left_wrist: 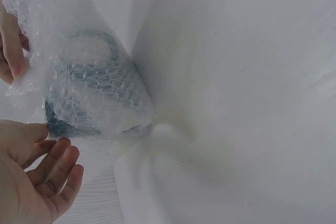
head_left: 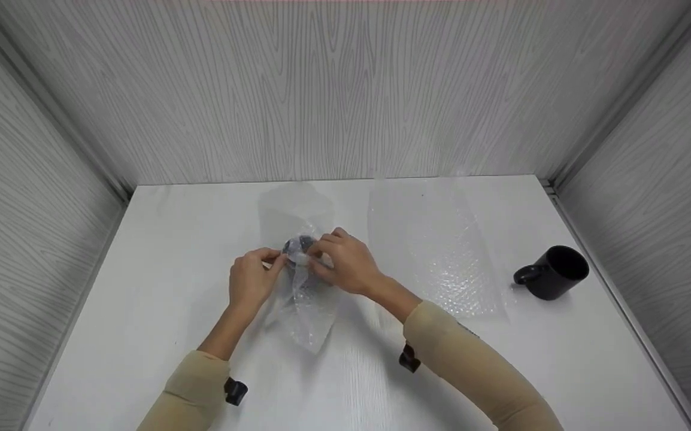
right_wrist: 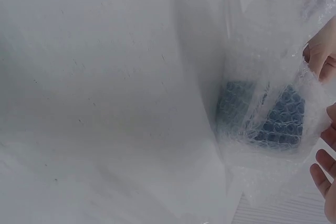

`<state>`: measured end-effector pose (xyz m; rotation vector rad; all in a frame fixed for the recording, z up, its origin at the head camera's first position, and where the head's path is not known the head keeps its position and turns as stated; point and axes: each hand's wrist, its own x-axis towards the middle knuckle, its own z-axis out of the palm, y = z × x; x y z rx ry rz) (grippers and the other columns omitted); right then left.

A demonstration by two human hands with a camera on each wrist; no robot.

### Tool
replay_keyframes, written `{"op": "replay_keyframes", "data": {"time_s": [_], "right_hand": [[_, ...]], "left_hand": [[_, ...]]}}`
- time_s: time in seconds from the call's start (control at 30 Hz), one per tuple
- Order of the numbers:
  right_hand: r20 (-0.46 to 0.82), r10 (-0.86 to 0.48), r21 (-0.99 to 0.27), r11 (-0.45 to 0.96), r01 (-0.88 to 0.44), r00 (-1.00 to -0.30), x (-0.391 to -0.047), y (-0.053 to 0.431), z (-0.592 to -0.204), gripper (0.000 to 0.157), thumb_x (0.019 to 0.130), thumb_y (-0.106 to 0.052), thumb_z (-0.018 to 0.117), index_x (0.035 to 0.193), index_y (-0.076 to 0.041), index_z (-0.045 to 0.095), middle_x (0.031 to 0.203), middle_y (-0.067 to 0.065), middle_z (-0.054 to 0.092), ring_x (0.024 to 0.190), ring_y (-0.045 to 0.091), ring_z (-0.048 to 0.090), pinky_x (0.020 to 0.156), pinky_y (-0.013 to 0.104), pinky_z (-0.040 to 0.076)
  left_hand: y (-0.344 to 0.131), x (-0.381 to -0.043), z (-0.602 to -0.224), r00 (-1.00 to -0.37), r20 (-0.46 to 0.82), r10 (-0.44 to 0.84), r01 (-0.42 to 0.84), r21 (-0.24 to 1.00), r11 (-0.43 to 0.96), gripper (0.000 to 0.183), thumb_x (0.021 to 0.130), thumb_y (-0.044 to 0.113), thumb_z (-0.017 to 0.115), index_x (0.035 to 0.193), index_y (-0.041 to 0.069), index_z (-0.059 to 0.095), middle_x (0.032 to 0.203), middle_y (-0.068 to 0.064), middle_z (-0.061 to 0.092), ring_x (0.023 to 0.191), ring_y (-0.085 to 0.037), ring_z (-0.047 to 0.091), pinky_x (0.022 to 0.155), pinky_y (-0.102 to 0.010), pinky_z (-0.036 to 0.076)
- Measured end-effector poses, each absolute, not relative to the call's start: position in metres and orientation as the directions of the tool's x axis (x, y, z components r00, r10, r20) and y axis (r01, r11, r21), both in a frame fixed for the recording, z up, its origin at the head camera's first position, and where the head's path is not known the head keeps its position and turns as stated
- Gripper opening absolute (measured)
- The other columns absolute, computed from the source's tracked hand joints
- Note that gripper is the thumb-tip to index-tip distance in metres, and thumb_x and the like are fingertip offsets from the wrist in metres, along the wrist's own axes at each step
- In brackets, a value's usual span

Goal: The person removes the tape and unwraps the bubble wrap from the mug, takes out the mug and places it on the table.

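A dark mug [head_left: 291,245] stands wrapped in bubble wrap [left_wrist: 105,93]; its blue-black side and handle show through in the left wrist view. My left hand [head_left: 254,280] pinches the wrap at the mug's left rim between thumb and forefinger, with the other fingers loosely bent in the left wrist view. At the right of the rim my right hand [head_left: 345,260] pinches a fold of the wrap over the mug's top. Loose wrap [head_left: 306,326] hangs from the mug's near side, while another part [head_left: 294,206] lies flat behind it.
A second sheet of bubble wrap [head_left: 429,245] lies flat to the right of the hands. Farther right is an unwrapped black mug [head_left: 552,275], its handle pointing left. Pale wood-grain panels [head_left: 333,90] border the white table [head_left: 160,269] at the back and sides.
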<state>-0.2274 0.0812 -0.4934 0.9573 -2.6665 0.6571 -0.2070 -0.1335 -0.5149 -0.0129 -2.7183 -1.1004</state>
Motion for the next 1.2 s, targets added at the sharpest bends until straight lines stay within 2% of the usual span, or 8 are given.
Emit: {"op": "replay_keyframes", "data": {"time_s": [0.3,0.63,0.97,1.2], "right_hand": [[0.381,-0.535,-0.346,0.674,-0.652,-0.754,-0.223,0.087,-0.492,0.016,0.102,-0.03,0.071,0.108,-0.017,0.077,0.103,-0.003,0.078,0.099,0.018,0.066,0.084,0.036,0.06],[0.432,-0.532,-0.32,0.664,-0.676,-0.728,-0.218,0.095,-0.491,0.013,0.099,-0.027,0.074,0.105,-0.015,0.077,0.101,-0.003,0.079,0.095,0.018,0.067,0.079,0.035,0.06],[0.418,-0.529,-0.328,0.671,-0.665,-0.739,-0.214,0.103,-0.488,0.013,0.098,-0.025,0.075,0.106,-0.016,0.077,0.1,-0.003,0.079,0.093,0.018,0.068,0.077,0.035,0.061],[0.407,-0.53,-0.317,0.682,-0.659,-0.744,-0.212,0.109,-0.485,0.012,0.096,-0.025,0.076,0.104,-0.016,0.077,0.098,-0.002,0.078,0.092,0.019,0.069,0.076,0.037,0.061]], "left_hand": [[-0.135,-0.207,-0.517,-0.977,0.201,-0.064,0.096,0.694,0.714,0.025,0.099,0.025,0.074,0.108,0.002,0.08,0.103,-0.014,0.082,0.083,-0.029,0.079,0.075,-0.043,0.063],[-0.135,-0.207,-0.518,-0.977,0.204,-0.061,0.1,0.692,0.714,0.026,0.1,0.026,0.073,0.108,0.002,0.08,0.101,-0.014,0.082,0.083,-0.028,0.079,0.073,-0.042,0.063],[-0.134,-0.207,-0.518,-0.978,0.197,-0.07,0.09,0.698,0.71,0.024,0.1,0.026,0.073,0.107,0.004,0.081,0.099,-0.012,0.083,0.083,-0.027,0.078,0.071,-0.04,0.062],[-0.134,-0.208,-0.517,-0.976,0.208,-0.069,0.098,0.696,0.712,0.025,0.1,0.025,0.073,0.108,0.003,0.081,0.099,-0.012,0.083,0.085,-0.028,0.078,0.072,-0.042,0.062]]}}
